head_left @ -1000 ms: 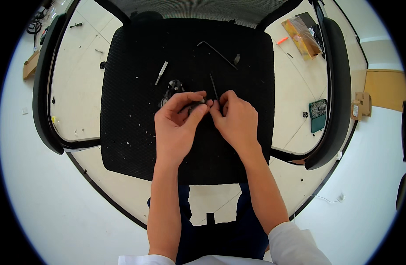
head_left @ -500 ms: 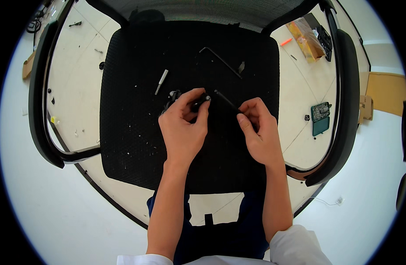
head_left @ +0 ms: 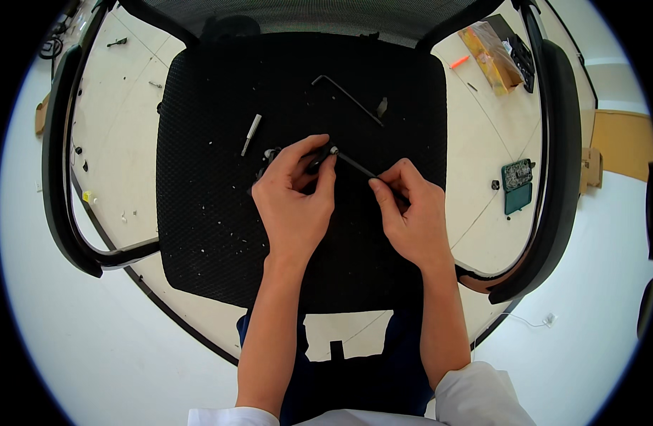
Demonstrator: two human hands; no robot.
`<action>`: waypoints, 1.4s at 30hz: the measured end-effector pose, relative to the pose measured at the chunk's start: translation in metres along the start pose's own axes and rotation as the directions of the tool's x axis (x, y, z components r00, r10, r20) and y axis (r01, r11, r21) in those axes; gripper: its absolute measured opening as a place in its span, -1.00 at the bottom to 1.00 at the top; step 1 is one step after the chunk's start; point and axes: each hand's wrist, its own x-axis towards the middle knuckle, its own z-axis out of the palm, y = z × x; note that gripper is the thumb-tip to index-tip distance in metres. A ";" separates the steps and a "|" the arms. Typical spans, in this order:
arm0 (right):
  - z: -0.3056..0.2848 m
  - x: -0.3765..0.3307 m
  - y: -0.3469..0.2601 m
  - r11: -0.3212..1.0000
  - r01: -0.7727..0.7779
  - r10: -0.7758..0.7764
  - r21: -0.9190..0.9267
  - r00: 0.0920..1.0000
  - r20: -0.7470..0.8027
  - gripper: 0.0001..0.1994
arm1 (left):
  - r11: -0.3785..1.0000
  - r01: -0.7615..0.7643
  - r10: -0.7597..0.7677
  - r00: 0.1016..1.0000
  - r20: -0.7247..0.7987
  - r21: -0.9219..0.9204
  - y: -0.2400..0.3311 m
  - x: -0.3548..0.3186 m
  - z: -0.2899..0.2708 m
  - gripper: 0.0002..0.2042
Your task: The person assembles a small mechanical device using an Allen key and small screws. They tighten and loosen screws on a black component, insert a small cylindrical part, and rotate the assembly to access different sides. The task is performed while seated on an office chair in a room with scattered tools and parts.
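1. Two things are held over the seat [head_left: 206, 170] as I look on: a part [head_left: 333, 150] and a rod [head_left: 356, 166].
2. Left hand [head_left: 292, 199]: thumb and fingers clamped on the part, hiding most of it; a silvery end peeks out at the fingertips.
3. Right hand [head_left: 417, 224]: thumb and forefinger pinched on the rod, which slants up and leftward from them to the part's silvery end; the two seem to touch.
4. Just past the left hand's knuckles, a dark mechanism [head_left: 269, 154] lies partly covered by that hand.
5. Beyond it, slightly left, lies a silver bit [head_left: 251, 135].
6. Ahead of both hands rests a hex key [head_left: 349, 101], a grey scrap [head_left: 382, 107] near its lower end.
7. Well right of the right hand, a green case [head_left: 518, 199] sits on the floor, lid folded back.
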 end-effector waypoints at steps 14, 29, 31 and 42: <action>0.005 -0.021 -0.004 0.999 0.027 -0.029 -0.046 0.999 -0.033 -0.92 | 0.946 0.124 -0.090 0.988 0.123 -0.300 0.010 -0.012 -0.014 -0.76; -0.005 -0.038 -0.006 0.686 -0.492 0.298 0.535 0.862 0.410 -0.81 | 0.977 0.105 -0.061 0.972 0.226 -0.186 0.010 -0.028 -0.035 -0.70; -0.011 -0.034 -0.001 0.432 -0.612 0.281 0.663 0.790 0.545 -0.75 | 0.979 0.094 -0.050 0.971 0.233 -0.179 0.011 -0.026 -0.036 -0.71; 0.009 -0.032 -0.009 0.747 -0.043 0.047 0.663 0.999 0.012 -0.74 | 0.926 0.170 -0.107 0.974 0.198 -0.337 0.008 -0.010 -0.026 -0.75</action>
